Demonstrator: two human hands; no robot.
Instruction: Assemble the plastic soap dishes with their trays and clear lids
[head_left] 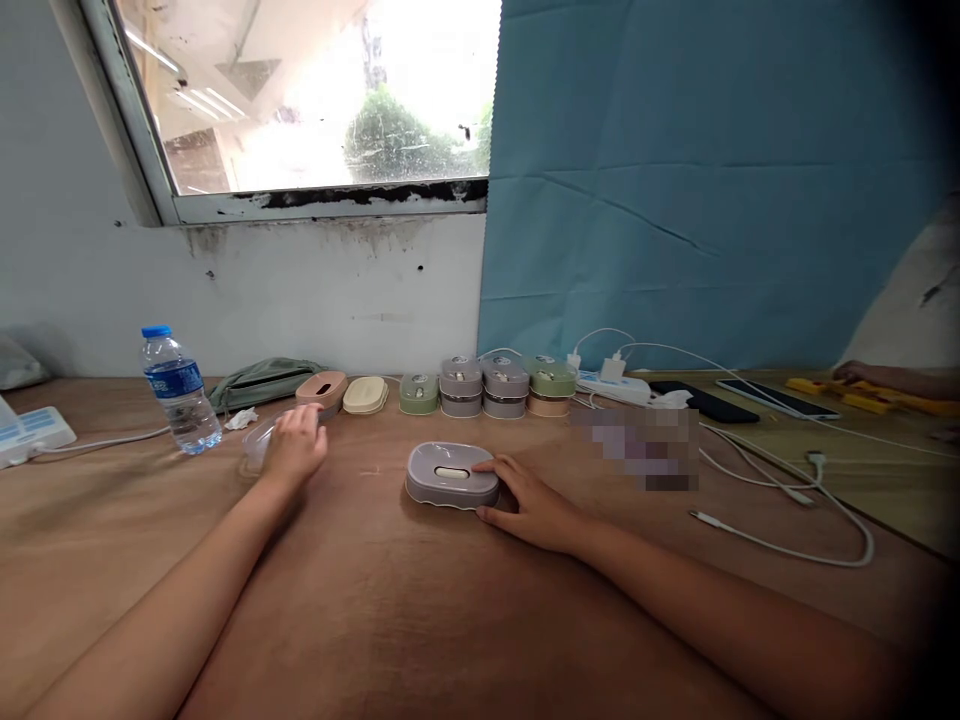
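Observation:
A grey oval box (452, 488) with a glossy top and a cream insert in its slot sits on the table before me. My right hand (536, 508) holds its right end, index finger on top and thumb at the near edge. Farther left, my left hand (295, 447) reaches forward with its fingers curled down, hiding whatever they hold. Beside that hand lies a clear plastic cover (259, 444). Just beyond its fingertips are a peach oval lid (321, 387) and a partly hidden grey edge.
Cream pieces (365, 394), a small green box (418, 394) and stacked boxes (505, 385) line the back. A water bottle (180, 390) and green pouch (266, 383) stand left. White cables (787, 550), a power strip (615, 387) and another person's hand (862, 374) are right.

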